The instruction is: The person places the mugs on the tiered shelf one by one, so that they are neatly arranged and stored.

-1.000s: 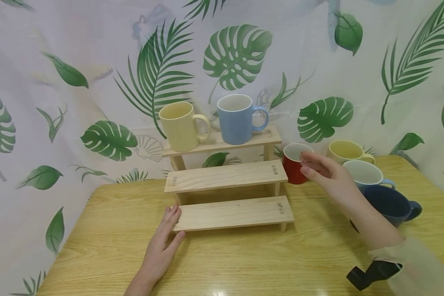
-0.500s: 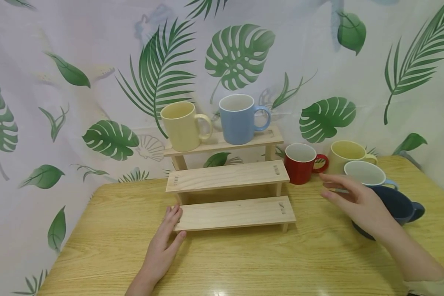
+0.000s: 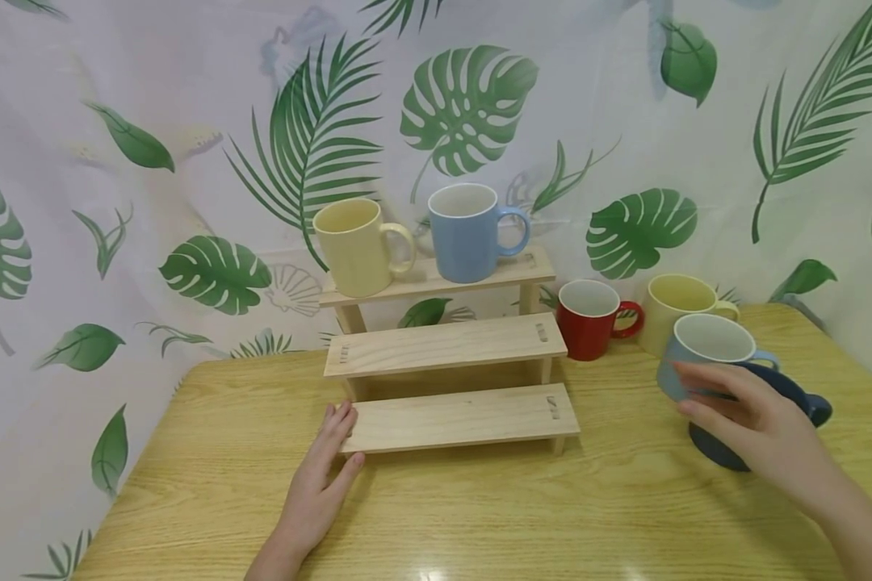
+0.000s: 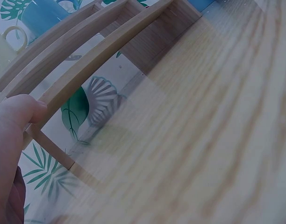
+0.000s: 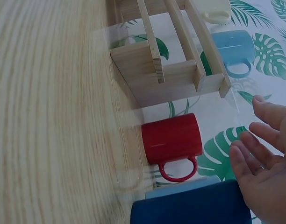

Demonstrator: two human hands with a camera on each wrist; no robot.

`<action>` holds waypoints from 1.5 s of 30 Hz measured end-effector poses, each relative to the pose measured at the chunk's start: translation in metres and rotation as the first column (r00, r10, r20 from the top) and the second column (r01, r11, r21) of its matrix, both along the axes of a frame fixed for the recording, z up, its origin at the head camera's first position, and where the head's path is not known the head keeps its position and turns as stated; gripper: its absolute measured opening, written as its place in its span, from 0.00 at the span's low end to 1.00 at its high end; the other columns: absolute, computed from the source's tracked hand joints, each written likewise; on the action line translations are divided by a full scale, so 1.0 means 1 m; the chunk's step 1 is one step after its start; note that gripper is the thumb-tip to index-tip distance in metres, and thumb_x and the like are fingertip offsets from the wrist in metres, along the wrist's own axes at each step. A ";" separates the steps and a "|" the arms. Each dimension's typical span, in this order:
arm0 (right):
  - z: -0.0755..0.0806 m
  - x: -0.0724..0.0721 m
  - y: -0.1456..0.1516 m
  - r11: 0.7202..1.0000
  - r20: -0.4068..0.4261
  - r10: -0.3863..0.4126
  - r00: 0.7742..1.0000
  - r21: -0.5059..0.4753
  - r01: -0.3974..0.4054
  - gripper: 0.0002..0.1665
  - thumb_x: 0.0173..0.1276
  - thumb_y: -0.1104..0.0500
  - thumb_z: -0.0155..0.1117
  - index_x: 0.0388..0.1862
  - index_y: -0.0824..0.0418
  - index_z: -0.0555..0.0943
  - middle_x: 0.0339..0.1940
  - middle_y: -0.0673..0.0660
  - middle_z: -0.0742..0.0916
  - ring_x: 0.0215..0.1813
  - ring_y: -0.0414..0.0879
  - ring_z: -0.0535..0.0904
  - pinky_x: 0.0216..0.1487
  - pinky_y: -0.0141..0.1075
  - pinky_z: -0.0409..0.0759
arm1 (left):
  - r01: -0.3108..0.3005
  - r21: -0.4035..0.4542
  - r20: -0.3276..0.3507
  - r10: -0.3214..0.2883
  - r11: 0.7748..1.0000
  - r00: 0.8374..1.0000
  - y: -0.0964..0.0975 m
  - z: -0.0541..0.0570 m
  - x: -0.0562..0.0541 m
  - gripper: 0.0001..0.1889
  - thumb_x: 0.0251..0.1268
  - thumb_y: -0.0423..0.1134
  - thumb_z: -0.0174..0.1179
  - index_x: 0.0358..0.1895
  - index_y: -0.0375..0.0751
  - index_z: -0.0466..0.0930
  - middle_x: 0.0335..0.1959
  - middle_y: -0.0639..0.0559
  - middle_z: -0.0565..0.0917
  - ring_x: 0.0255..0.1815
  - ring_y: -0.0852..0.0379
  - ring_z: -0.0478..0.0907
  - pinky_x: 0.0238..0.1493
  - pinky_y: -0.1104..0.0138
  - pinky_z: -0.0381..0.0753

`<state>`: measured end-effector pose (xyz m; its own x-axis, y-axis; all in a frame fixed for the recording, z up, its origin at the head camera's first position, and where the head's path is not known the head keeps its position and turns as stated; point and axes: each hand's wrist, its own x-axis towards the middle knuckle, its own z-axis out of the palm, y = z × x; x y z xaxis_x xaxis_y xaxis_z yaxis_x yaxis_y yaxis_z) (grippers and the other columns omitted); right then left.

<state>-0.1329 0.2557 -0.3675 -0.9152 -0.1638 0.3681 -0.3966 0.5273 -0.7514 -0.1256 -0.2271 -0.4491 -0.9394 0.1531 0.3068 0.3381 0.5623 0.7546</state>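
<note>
My left hand (image 3: 312, 492) holds the left end of the bottom step of a three-step wooden display stand (image 3: 465, 420), fingers on the end and thumb at the front edge. In the left wrist view its thumb (image 4: 28, 109) presses against the step's edge. My right hand (image 3: 777, 436) hovers over a navy mug (image 3: 715, 448), fingers apart and nothing between them. It covers much of that mug in the head view. Just behind stands a light blue mug (image 3: 676, 371). The right wrist view shows the fingers beside the navy mug (image 5: 192, 207).
A yellow mug (image 3: 352, 250) and a blue mug (image 3: 465, 242) stand on the top step. Right of the stand are a red mug (image 3: 589, 323) and another yellow mug (image 3: 672, 303). Behind the wooden table (image 3: 436, 516) hangs a leaf-print cloth (image 3: 211, 73).
My right hand has moved from the red mug rightward and toward me, to the navy mug, leaving the red mug beside the stand. The left hand has stayed still.
</note>
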 end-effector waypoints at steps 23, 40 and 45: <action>0.001 0.003 0.038 0.988 0.000 -0.154 0.988 0.020 0.154 0.26 0.68 0.65 0.62 0.65 0.63 0.72 0.53 0.36 0.76 0.50 0.24 0.72 0.44 0.13 0.69 | 0.007 0.010 0.000 -0.007 1.000 1.000 -0.002 0.000 0.001 0.29 0.73 0.43 0.52 0.75 0.48 0.56 0.76 0.54 0.53 0.76 0.54 0.41 0.69 0.43 0.45; 0.013 -0.019 0.041 0.959 -0.019 -0.284 0.958 -0.008 0.284 0.30 0.69 0.58 0.61 0.67 0.65 0.68 0.51 0.32 0.72 0.48 0.21 0.67 0.43 0.10 0.64 | 0.010 0.006 -0.015 -0.010 1.000 1.000 0.000 -0.002 -0.001 0.29 0.73 0.42 0.52 0.74 0.48 0.57 0.76 0.51 0.53 0.76 0.54 0.41 0.69 0.43 0.46; 0.008 -0.020 0.057 0.959 -0.052 -0.283 0.958 -0.021 0.282 0.28 0.69 0.61 0.61 0.67 0.63 0.69 0.50 0.32 0.73 0.48 0.22 0.68 0.45 0.11 0.64 | 0.012 0.012 -0.013 -0.012 1.000 1.000 0.000 -0.002 -0.001 0.29 0.73 0.42 0.52 0.75 0.49 0.57 0.76 0.51 0.53 0.76 0.53 0.41 0.69 0.43 0.46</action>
